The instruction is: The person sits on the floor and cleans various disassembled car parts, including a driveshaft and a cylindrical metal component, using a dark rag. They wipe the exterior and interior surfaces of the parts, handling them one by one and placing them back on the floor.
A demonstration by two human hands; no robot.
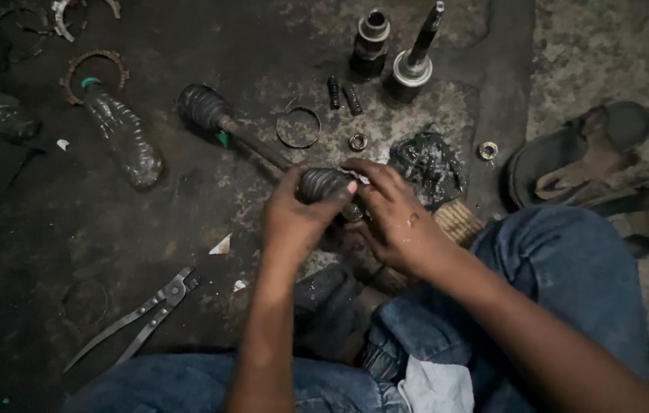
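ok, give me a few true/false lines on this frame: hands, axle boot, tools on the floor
1. Both hands grip the ribbed boot at the near end of the axle. True: left hand and right hand close on the boot.
2. The pliers are in the right hand. False: the pliers lie on the floor, left of the knees.
3. A plastic bottle lies on the floor to the left. True: bottle.
4. The axle has a boot at one end only. False: a second boot sits at the far end.
5. A sandal lies at right. True: sandal.
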